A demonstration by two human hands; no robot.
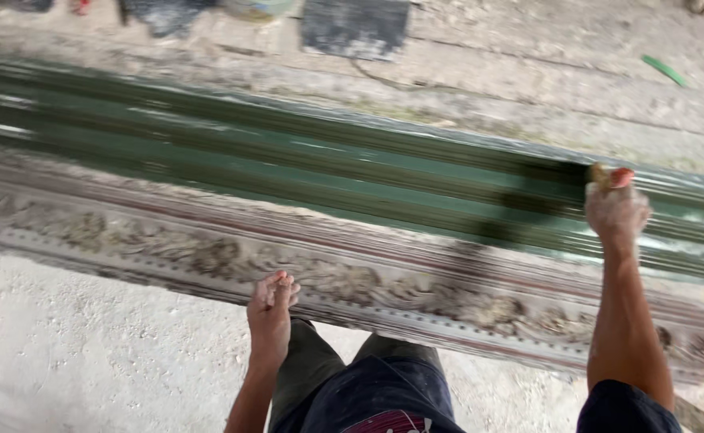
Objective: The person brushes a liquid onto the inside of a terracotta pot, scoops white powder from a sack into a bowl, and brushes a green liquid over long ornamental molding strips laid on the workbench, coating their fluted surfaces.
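Pressing down w/ the right hand (615, 210), fingers are closing around a small yellowish pad w/ a red edge (611, 176), holding it against the long green ridged mould (304, 164) near its right end. Mould is lying across the dusty floor (79, 345), just behind a grey carved moulding (352, 285) running alongside it. Left hand (271, 314) is hanging over the carved moulding's front edge, fingers together & straight, gripping nothing; can't tell if it's touching. Dark trousers (376, 385) are showing below.
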